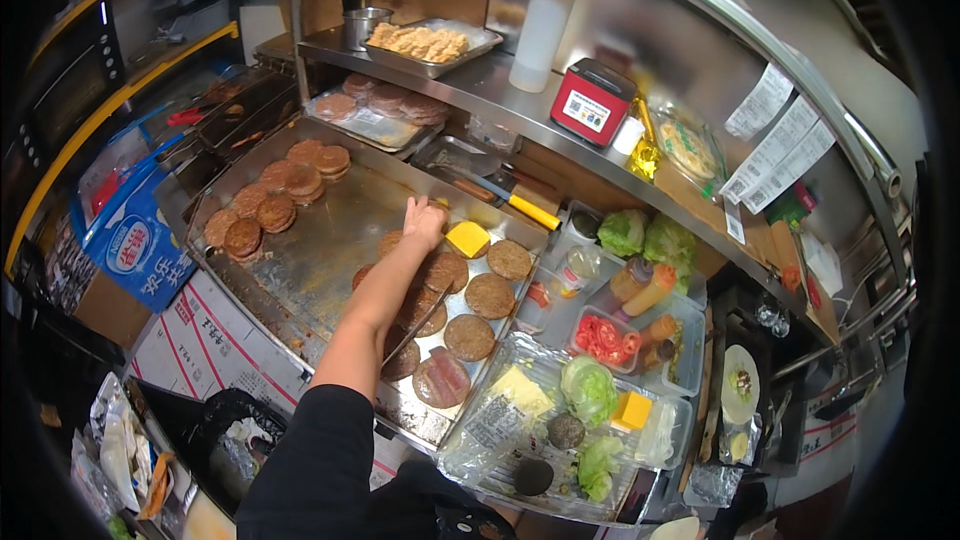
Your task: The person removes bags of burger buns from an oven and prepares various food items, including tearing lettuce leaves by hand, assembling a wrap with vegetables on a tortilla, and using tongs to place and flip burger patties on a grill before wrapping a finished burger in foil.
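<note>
My left hand (424,222) reaches over the griddle (330,240), close to its back edge, fingers pointing down. The fingertips are hidden, so I cannot see whether they hold anything. A small yellowish-brown bit shows beside them. Just right of the hand, a slice of yellow cheese (469,239) covers a patty. Browned patties (490,295) lie around my forearm, some partly behind it. One near the front carries strips of bacon-like meat (450,377). A thin dark metal tool (421,320) rests slantwise across the patties, partly hidden by the arm. My right hand is out of view.
Stacked patties (274,211) line the griddle's left side. To the right are a wire-racked tray (555,397) with lettuce, buns and cheese, tomato slices (606,336) and sauce bottles (649,290). A yellow-handled tool (534,211) lies behind. A steel shelf (465,94) overhangs the back.
</note>
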The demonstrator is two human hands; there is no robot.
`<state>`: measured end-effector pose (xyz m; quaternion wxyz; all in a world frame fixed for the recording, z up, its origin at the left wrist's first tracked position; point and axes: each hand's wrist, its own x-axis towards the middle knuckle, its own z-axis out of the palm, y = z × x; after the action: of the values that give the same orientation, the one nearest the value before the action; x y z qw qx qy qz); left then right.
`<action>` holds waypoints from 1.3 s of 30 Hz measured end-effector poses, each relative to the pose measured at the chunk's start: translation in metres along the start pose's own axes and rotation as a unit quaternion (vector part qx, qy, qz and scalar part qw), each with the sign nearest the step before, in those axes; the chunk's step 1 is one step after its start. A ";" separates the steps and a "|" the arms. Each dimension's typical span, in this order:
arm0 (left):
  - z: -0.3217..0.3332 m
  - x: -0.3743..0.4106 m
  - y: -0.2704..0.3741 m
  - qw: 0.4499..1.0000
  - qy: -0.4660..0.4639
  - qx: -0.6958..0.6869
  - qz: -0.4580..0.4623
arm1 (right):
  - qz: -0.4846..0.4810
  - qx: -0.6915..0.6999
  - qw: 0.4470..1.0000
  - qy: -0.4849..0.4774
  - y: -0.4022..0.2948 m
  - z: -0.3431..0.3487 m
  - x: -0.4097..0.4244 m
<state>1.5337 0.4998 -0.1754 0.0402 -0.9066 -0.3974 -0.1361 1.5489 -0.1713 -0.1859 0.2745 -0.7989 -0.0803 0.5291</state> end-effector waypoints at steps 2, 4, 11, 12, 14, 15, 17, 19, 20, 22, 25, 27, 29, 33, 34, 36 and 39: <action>0.008 0.014 -0.010 0.997 -0.018 0.053 0.061 | 0.002 0.008 1.000 0.005 -0.005 -0.001 0.001; -0.018 0.014 0.006 0.989 -0.082 0.075 0.102 | 0.012 0.025 1.000 0.011 -0.002 -0.002 -0.004; -0.051 0.017 -0.016 0.996 -0.022 0.054 -0.060 | 0.005 0.072 0.997 -0.005 0.012 -0.021 -0.002; -0.064 0.019 -0.023 0.993 0.006 -0.020 -0.119 | 0.001 0.087 0.996 -0.012 0.020 -0.025 -0.002; -0.089 0.017 -0.037 0.934 -0.049 -0.281 -0.214 | -0.015 0.152 0.988 -0.036 0.050 -0.036 -0.001; -0.102 0.014 -0.036 0.871 -0.092 -0.425 -0.230 | -0.034 0.227 0.971 -0.071 0.068 -0.042 0.000; -0.127 0.002 -0.010 0.799 -0.123 -0.549 -0.212 | -0.113 0.439 0.873 -0.179 0.061 -0.063 0.006; -0.140 -0.008 0.049 0.732 -0.187 -0.626 -0.196 | -0.285 0.215 0.932 -0.060 0.000 -0.091 -0.007; -0.160 -0.028 0.089 0.699 -0.185 -0.666 -0.181 | -0.367 -0.142 0.912 0.111 -0.046 -0.110 -0.014; -0.158 -0.045 0.174 0.637 -0.232 -0.714 -0.177 | -0.388 0.026 0.913 0.126 -0.081 -0.145 -0.013; -0.153 -0.083 0.323 0.587 -0.331 -0.728 -0.128 | -0.383 0.107 0.907 0.140 -0.100 -0.218 -0.004; -0.150 -0.112 0.424 0.571 -0.379 -0.717 -0.128 | -0.393 0.242 0.881 0.100 -0.090 -0.272 0.003; -0.146 -0.139 0.518 0.609 -0.435 -0.658 -0.084 | -0.343 0.354 0.865 0.092 -0.055 -0.327 0.010; -0.117 -0.167 0.682 0.611 -0.485 -0.622 -0.061 | -0.260 0.414 0.843 0.226 0.031 -0.433 0.011; -0.111 -0.166 0.710 0.597 -0.485 -0.637 -0.040 | -0.249 0.411 0.843 0.244 0.043 -0.454 0.018; -0.090 -0.157 0.761 0.608 -0.473 -0.638 -0.008 | -0.228 0.399 0.843 0.280 0.055 -0.501 0.034; -0.058 -0.126 0.815 0.676 -0.411 -0.611 -0.008 | -0.259 0.308 0.865 0.299 0.055 -0.563 0.080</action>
<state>2.0360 -0.1551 -0.1265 -0.6913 -0.6904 -0.2097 0.0379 2.0748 -0.3828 -0.1158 0.6446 -0.7442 -0.0317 0.1722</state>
